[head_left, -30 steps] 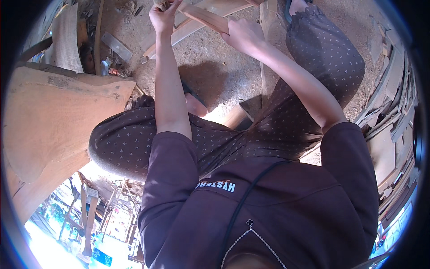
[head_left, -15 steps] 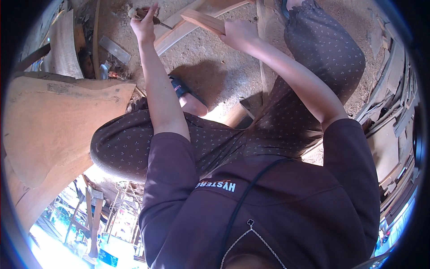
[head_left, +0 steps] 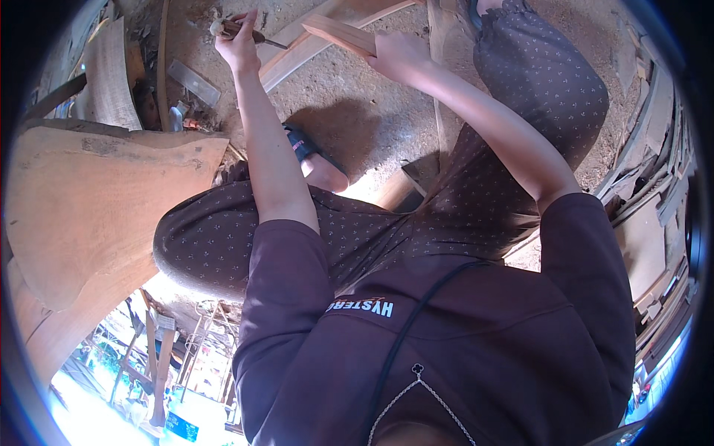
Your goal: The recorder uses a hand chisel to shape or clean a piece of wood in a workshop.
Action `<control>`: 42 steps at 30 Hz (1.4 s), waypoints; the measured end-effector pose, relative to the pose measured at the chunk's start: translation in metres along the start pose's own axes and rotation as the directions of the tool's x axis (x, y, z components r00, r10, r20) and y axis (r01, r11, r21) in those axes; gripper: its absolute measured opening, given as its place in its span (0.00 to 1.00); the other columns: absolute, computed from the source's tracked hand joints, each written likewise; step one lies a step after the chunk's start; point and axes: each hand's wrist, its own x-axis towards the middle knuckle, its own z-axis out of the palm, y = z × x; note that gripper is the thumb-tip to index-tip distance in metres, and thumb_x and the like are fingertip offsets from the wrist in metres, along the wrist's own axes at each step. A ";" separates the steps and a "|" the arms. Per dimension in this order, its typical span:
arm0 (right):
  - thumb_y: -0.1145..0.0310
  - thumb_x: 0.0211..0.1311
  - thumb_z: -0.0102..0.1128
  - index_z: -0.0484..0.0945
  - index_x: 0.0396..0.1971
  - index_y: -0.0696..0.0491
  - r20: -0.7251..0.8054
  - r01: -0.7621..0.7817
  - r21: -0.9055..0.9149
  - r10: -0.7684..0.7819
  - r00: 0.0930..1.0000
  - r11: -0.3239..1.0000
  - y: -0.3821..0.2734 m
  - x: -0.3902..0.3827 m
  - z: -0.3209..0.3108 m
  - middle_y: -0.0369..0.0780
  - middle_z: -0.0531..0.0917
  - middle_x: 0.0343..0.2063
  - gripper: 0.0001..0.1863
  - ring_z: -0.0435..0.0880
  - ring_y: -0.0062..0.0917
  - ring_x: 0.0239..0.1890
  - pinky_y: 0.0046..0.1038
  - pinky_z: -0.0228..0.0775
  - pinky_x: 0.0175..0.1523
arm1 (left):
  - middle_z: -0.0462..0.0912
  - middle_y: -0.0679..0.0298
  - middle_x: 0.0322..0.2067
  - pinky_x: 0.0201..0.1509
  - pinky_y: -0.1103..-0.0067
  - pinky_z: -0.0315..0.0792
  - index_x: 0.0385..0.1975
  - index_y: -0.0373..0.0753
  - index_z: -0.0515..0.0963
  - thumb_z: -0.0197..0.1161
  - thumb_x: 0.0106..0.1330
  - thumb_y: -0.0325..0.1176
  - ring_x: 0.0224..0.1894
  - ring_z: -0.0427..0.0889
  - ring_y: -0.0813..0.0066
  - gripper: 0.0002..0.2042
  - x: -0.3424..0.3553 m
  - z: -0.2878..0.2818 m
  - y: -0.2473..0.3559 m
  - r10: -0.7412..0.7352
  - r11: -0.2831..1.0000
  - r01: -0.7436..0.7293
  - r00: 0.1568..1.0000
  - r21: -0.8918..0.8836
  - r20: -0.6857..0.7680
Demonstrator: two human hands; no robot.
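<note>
At the top left, my left hand (head_left: pixel 239 50) is closed around a chisel (head_left: pixel 274 44). Its pale, worn wooden handle end sticks out to the left of my fingers, and the thin dark blade points right. My right hand (head_left: pixel 401 58) grips one end of a flat wooden stick (head_left: pixel 338 36), whose free end reaches left toward the chisel. A gap separates the stick from the blade. Below and behind both lies a long light-coloured plank (head_left: pixel 297 58) on the ground, slanting up to the right.
A large wooden slab (head_left: pixel 111 201) stands at the left beside my knee. Thin wood offcuts (head_left: pixel 639 215) are piled along the right. A short flat board (head_left: pixel 194 82) lies on the dirt floor (head_left: pixel 349 104), near my sandalled foot (head_left: pixel 320 167). A large plastic bottle (head_left: pixel 186 424) is at lower left.
The whole view has shifted very slightly. Both hands keep the same hold on the chisel and the wooden stick.
</note>
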 end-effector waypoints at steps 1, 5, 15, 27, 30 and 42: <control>0.61 0.57 0.54 0.81 0.36 0.55 0.016 0.005 0.001 -0.005 1.000 1.000 0.000 0.000 0.000 0.43 0.84 0.29 0.14 0.85 0.33 0.34 0.36 0.78 0.40 | 0.79 0.71 0.25 0.33 0.85 0.68 0.26 0.35 0.79 0.73 0.50 0.26 0.27 0.75 0.84 0.08 -0.001 0.000 0.001 0.012 1.000 -0.012 1.000 -0.004 0.002; 0.61 0.56 0.54 0.81 0.36 0.54 0.036 -0.008 0.013 0.007 0.999 1.000 0.000 0.000 0.000 0.43 0.84 0.29 0.15 0.85 0.33 0.35 0.36 0.77 0.40 | 0.79 0.71 0.25 0.35 0.85 0.68 0.25 0.36 0.80 0.73 0.51 0.24 0.29 0.75 0.85 0.07 -0.004 0.003 0.001 0.021 1.000 -0.021 0.999 0.011 0.024; 0.62 0.55 0.54 0.81 0.36 0.55 -0.008 -0.010 0.015 0.010 1.000 1.000 0.000 0.001 0.003 0.43 0.84 0.29 0.15 0.85 0.34 0.34 0.36 0.77 0.40 | 0.79 0.71 0.24 0.33 0.85 0.68 0.25 0.36 0.80 0.73 0.50 0.25 0.27 0.74 0.86 0.07 0.004 0.003 -0.015 0.054 0.992 -0.056 0.998 0.116 0.013; 0.62 0.54 0.54 0.81 0.36 0.55 0.017 -0.023 0.021 0.022 1.000 1.000 0.000 0.000 0.001 0.43 0.84 0.30 0.15 0.85 0.34 0.35 0.36 0.77 0.39 | 0.78 0.71 0.23 0.30 0.85 0.68 0.25 0.36 0.80 0.73 0.50 0.25 0.25 0.74 0.85 0.08 0.005 0.003 -0.017 0.025 0.989 -0.025 1.000 0.143 0.008; 0.62 0.55 0.54 0.81 0.37 0.55 0.025 -0.028 0.004 0.028 0.999 1.000 -0.001 0.000 0.000 0.43 0.84 0.30 0.15 0.85 0.34 0.35 0.36 0.77 0.40 | 0.78 0.71 0.23 0.30 0.85 0.68 0.25 0.36 0.79 0.73 0.50 0.25 0.26 0.74 0.85 0.08 0.004 0.005 -0.018 0.040 0.992 -0.041 0.999 0.116 0.008; 0.61 0.56 0.53 0.81 0.37 0.55 0.010 -0.009 -0.009 0.009 1.000 1.000 0.000 -0.001 0.001 0.42 0.84 0.30 0.15 0.85 0.33 0.36 0.35 0.77 0.41 | 0.79 0.69 0.24 0.32 0.83 0.71 0.25 0.35 0.78 0.74 0.49 0.25 0.26 0.76 0.83 0.09 0.006 0.001 -0.019 0.053 0.991 -0.044 0.996 0.124 -0.068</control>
